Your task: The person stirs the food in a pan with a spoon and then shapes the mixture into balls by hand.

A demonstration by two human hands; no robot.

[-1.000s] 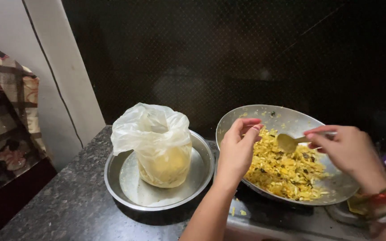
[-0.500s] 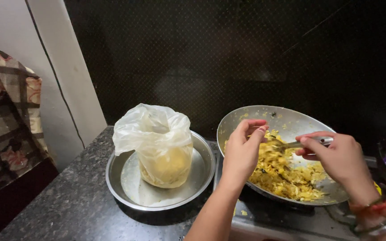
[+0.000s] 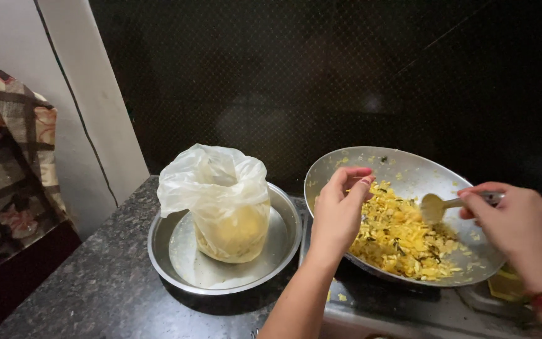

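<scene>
Lighting: dim overall, warm in tone, falling from above and in front. Dark tiled backsplash (image 3: 346,81) nearly black, with a faint soft sheen at centre. Steel wok (image 3: 403,164) and steel basin (image 3: 221,284) carried mild glare on their rims. Clear plastic bag (image 3: 214,188) glowed brightest. Shadow pooled under the basin on the granite counter (image 3: 95,295). Focus fair; right hand (image 3: 522,229) slightly soft.
</scene>
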